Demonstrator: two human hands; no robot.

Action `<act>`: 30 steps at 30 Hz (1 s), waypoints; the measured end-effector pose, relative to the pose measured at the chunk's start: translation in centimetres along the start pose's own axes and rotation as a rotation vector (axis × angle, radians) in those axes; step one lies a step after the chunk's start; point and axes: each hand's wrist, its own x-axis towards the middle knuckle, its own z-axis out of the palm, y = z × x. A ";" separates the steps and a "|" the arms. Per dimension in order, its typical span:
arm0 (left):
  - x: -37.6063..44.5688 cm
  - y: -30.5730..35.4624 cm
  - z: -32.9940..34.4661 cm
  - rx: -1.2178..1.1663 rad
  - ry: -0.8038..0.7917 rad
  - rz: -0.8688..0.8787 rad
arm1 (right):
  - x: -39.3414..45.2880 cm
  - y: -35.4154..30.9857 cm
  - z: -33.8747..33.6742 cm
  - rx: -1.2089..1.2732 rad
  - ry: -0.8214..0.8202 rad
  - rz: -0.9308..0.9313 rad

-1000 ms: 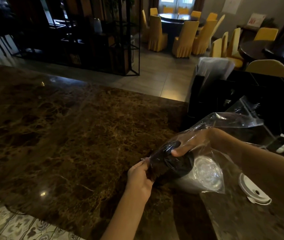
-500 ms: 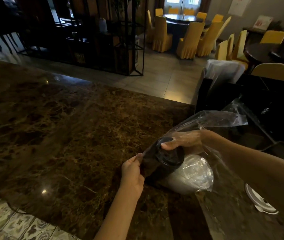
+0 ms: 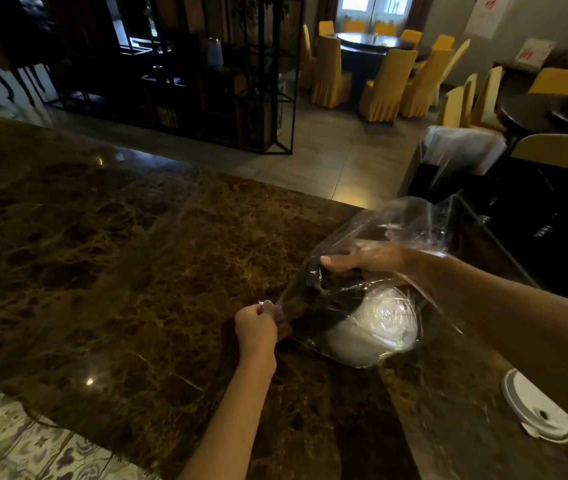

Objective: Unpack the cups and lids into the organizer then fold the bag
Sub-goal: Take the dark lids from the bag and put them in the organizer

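Your right hand (image 3: 367,261), inside the bag (image 3: 389,237), has drawn the black stack (image 3: 334,299) further toward the mouth; left hand (image 3: 256,327) still pinches the corner. White stack (image 3: 376,327) remains bagged on the table (image 3: 102,254).

No text can be read: the wall poster (image 3: 488,12) and red-marked sign (image 3: 535,51) at one o'clock are too blurred.

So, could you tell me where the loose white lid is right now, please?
In the head view, the white lid lies on the marble counter at the lower right, outside the bag and just beneath the right forearm.
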 end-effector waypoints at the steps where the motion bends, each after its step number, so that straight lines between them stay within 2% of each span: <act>1: 0.1 0.1 0.0 -0.024 0.000 -0.003 | 0.0 0.0 -0.2 0.070 0.017 0.012; 4: 1.0 0.2 0.0 -0.026 0.018 -0.005 | 0.7 -0.5 -0.8 0.146 0.004 0.022; 7: 1.4 0.5 -0.1 -0.046 -0.003 -0.017 | 0.5 -1.8 -1.3 0.091 -0.034 0.015; 14: 3.1 1.2 -0.9 -0.029 0.023 0.039 | 0.3 -2.3 -1.5 0.204 0.059 0.035; 19: 3.6 1.5 -1.3 -0.041 0.013 0.022 | 0.3 -3.9 -1.7 0.317 0.053 -0.013; 22: 3.3 2.0 -1.5 -0.038 0.000 0.012 | 0.0 -4.9 -1.8 0.302 0.031 0.013; 24: 2.7 2.8 -1.9 0.045 0.048 0.085 | -0.4 -5.2 -1.9 0.340 0.040 0.031; 27: 0.6 5.0 -2.7 0.200 0.125 0.319 | -1.2 -5.6 -2.0 0.412 0.053 0.026; 30: -3.2 7.9 -2.2 0.143 0.057 0.553 | -2.1 -6.1 -1.6 0.480 0.096 0.019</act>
